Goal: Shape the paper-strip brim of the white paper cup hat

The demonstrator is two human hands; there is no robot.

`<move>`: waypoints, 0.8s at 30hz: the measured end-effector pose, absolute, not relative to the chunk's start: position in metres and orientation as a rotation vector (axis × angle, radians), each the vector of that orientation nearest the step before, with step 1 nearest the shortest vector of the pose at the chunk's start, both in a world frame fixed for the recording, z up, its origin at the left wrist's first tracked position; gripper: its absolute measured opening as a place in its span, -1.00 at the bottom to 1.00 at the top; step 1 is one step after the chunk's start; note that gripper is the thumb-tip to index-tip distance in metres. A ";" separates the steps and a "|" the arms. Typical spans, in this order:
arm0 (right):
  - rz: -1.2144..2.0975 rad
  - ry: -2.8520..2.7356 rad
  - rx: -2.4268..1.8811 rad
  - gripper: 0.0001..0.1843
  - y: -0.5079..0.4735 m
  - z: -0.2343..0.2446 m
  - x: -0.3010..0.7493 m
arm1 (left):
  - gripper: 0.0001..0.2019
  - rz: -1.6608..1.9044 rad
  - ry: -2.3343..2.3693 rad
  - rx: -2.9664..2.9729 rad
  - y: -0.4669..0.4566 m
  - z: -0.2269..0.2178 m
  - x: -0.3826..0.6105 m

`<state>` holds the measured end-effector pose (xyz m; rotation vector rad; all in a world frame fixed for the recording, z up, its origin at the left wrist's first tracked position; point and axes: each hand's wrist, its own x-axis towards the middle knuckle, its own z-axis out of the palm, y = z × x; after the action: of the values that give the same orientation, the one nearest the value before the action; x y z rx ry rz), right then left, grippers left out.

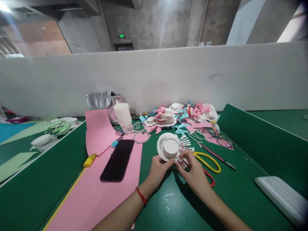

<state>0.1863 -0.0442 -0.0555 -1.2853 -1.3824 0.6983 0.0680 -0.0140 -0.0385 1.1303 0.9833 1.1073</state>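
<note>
Between my hands is a white paper cup with its side cut into thin strips that fan out around the round base. On the left the strips are folded into a scalloped rim; on the right they stick out straight. My left hand is closed on the lower left rim, thumb on top. At the lower right edge, the fingers of my right hand pinch some of the loose strips. Scissors with yellow and red handles lie just right of my right hand, their blades hidden.
A black phone rests on pink paper at left, near stacked paper cups and tape rings. Finished cup pieces with pink and blue paper lie behind. A pencil, glasses and green dividers are at right.
</note>
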 end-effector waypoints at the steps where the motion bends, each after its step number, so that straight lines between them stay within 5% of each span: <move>1: 0.696 -1.381 -1.287 -0.83 -0.045 -0.055 0.186 | -0.92 1.103 0.986 1.132 -0.014 -0.039 0.068; 24: 0.590 -1.332 -1.356 -0.87 -0.046 -0.047 0.187 | -0.78 1.075 0.966 1.153 -0.007 -0.053 0.064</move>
<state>0.1872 -0.0459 -0.0467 -1.3564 -1.3321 0.5903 0.0636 -0.0068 -0.0532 1.1530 0.9660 1.0751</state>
